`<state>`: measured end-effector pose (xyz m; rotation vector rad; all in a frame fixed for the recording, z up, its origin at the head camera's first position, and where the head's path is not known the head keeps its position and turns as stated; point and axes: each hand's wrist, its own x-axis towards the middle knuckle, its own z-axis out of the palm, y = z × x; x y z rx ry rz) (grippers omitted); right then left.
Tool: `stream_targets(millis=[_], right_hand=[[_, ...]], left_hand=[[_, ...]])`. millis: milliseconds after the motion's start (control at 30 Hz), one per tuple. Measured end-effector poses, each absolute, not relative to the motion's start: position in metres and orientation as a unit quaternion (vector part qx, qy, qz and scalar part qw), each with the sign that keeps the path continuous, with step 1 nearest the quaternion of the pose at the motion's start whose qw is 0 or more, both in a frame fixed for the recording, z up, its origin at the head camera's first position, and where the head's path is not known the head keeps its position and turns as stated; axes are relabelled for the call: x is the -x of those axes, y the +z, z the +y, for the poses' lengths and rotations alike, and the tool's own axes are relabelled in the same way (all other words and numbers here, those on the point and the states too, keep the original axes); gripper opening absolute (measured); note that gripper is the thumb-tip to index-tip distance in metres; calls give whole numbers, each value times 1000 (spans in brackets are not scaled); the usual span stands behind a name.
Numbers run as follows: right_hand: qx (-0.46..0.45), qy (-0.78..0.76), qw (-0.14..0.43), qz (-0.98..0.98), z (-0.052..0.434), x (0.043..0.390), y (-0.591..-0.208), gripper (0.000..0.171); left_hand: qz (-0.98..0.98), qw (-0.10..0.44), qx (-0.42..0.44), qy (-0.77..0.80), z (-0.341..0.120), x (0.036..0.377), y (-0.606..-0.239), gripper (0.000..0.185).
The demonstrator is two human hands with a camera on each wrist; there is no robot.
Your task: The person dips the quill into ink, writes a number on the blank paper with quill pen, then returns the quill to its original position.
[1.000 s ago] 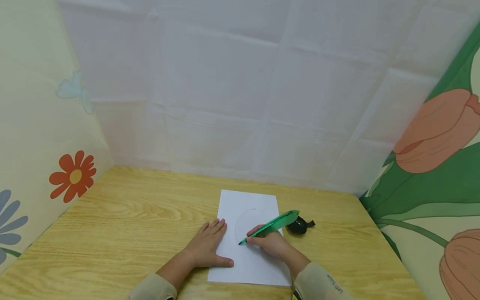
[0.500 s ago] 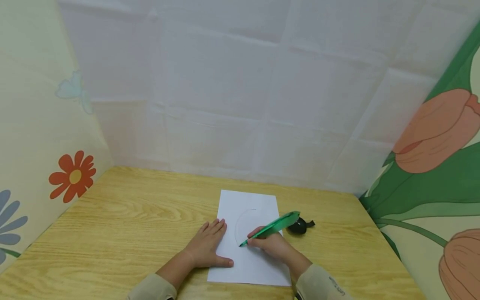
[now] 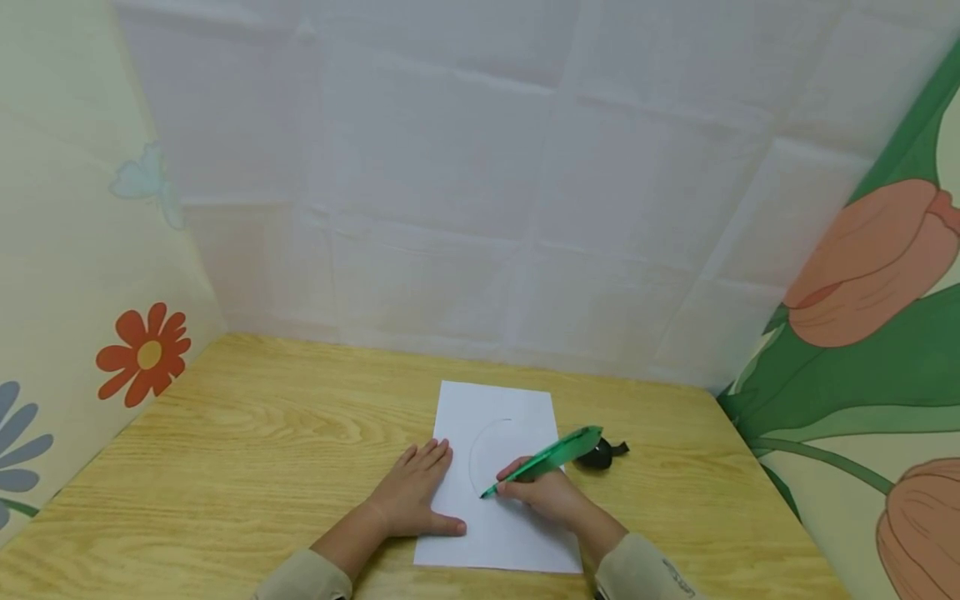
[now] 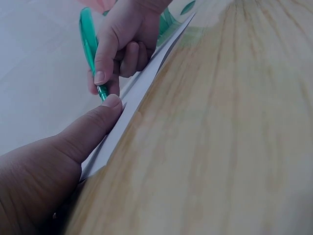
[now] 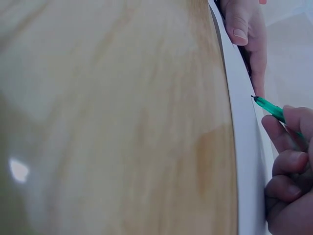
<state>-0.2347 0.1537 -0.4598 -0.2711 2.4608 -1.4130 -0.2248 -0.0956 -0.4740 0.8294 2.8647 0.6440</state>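
A white sheet of paper (image 3: 495, 546) lies on the wooden table, bearing a thin dark curve (image 3: 470, 458) that bows to the left. My right hand (image 3: 551, 493) pinches a green feather-shaped pen (image 3: 562, 450) between thumb and fingers, its dark tip down on the paper at the curve's lower end. The pen (image 4: 88, 39) leans back over the hand. My left hand (image 3: 412, 492) rests with straight fingers on the paper's left edge, thumb spread out to the right. In the right wrist view the pen's narrow end (image 5: 269, 106) points toward the left hand (image 5: 244, 24).
A round black object (image 3: 597, 454) with a short tab sits just right of the paper, partly behind the pen. Wood-grained tabletop (image 3: 285, 417) surrounds the sheet. A white cloth (image 3: 450, 208) hangs behind, with flower-printed panels (image 3: 862, 375) on either side.
The pen tip has moved slightly down and right across the paper, lengthening the curve at its lower end. My right hand has shifted with it; the left hand stays in place.
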Motion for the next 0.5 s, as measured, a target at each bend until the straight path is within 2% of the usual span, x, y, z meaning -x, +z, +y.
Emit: stream_targets(millis=[500], right_hand=[[98, -486, 154, 855, 159, 234, -463, 23]], left_hand=[[938, 47, -269, 212, -96, 225, -473, 116]])
